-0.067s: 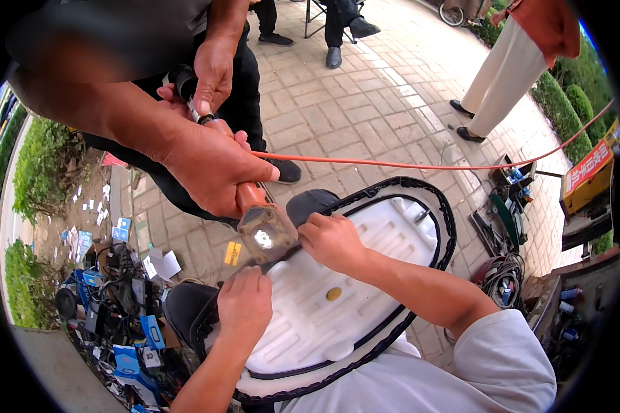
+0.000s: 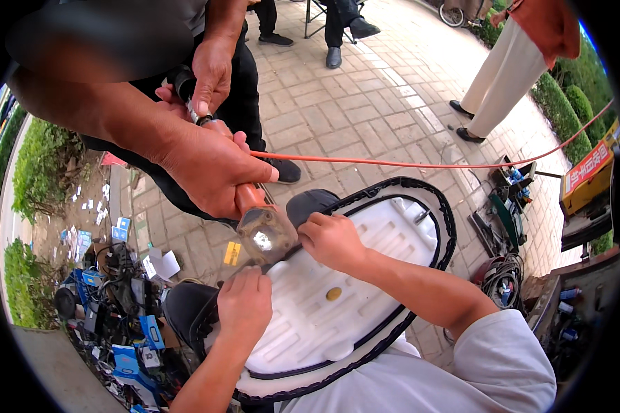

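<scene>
An upturned vehicle seat (image 2: pixel 306 323) lies across my lap, its white ribbed plastic base up and a black cover folded round the rim. My left hand (image 2: pixel 244 303) is closed on the seat cover at the far rim, fingers curled over the edge. Further right along that rim, my right hand (image 2: pixel 331 239) pinches the cover, its fingertips pressed together. Between my hands, the dull metal head of an orange power tool (image 2: pixel 251 199) rests close to the rim. Both hands of another person (image 2: pixel 203 165) grip that tool; whether it touches the seat is hard to tell.
A red hose or cord (image 2: pixel 393 163) stretches from near the tool to the right. Boxes and cables (image 2: pixel 127 310) lie heaped on the left. Toolboxes (image 2: pixel 506 213) and coiled cable (image 2: pixel 501 279) sit at right. Another person (image 2: pixel 503 69) stands on the paving beyond.
</scene>
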`<action>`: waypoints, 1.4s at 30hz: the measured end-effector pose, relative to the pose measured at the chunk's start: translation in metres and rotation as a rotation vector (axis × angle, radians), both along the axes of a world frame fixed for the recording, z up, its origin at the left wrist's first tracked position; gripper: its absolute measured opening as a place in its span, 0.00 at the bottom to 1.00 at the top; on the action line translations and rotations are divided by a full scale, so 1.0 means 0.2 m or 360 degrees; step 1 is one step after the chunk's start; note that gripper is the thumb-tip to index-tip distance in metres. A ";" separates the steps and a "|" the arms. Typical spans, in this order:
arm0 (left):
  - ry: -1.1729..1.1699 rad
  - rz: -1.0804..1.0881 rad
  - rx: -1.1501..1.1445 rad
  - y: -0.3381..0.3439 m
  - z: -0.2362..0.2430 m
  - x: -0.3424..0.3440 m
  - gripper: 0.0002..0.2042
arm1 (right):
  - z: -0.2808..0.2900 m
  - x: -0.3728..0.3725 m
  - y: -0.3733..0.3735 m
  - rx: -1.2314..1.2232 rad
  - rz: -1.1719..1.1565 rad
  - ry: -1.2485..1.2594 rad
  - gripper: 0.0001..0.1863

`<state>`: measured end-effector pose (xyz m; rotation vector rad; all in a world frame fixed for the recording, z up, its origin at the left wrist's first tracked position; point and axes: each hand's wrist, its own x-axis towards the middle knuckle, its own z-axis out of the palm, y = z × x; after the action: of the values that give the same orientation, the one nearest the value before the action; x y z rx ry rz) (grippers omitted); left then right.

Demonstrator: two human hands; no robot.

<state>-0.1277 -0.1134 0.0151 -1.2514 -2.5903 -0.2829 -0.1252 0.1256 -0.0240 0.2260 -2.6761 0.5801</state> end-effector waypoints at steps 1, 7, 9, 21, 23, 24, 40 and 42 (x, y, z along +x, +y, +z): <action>0.0001 -0.0002 0.0004 0.00 0.00 0.00 0.05 | 0.00 0.00 0.00 -0.0008 -0.0001 0.0002 0.04; -0.0059 0.0002 -0.0030 -0.01 0.01 0.00 0.05 | 0.01 0.00 0.02 -0.0036 0.0044 -0.0014 0.02; -0.0046 -0.0019 -0.0002 0.00 0.01 -0.01 0.05 | 0.02 0.00 0.03 0.0009 0.0076 -0.0024 0.05; -0.0128 0.0013 -0.0051 -0.01 0.01 -0.01 0.04 | 0.07 0.00 -0.06 -0.0094 -0.0254 -0.0396 0.04; -0.0134 0.0008 -0.0026 -0.01 0.01 -0.01 0.05 | 0.02 0.02 -0.05 -0.0002 -0.0241 -0.0191 0.03; -0.0129 0.0001 -0.0010 -0.01 0.01 -0.01 0.05 | 0.01 0.03 -0.04 0.0044 -0.0234 -0.0088 0.02; -0.0004 -0.0047 0.0133 0.00 -0.01 -0.01 0.06 | 0.05 0.05 -0.12 0.0284 -0.0362 -0.0107 0.05; -0.0002 -0.0037 0.0118 0.00 0.01 -0.02 0.06 | 0.06 0.06 -0.11 0.0280 -0.0312 -0.0087 0.04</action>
<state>-0.1308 -0.1131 0.0161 -1.2567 -2.5431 -0.3811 -0.1135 0.1031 -0.0120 -0.0054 -2.7615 0.2953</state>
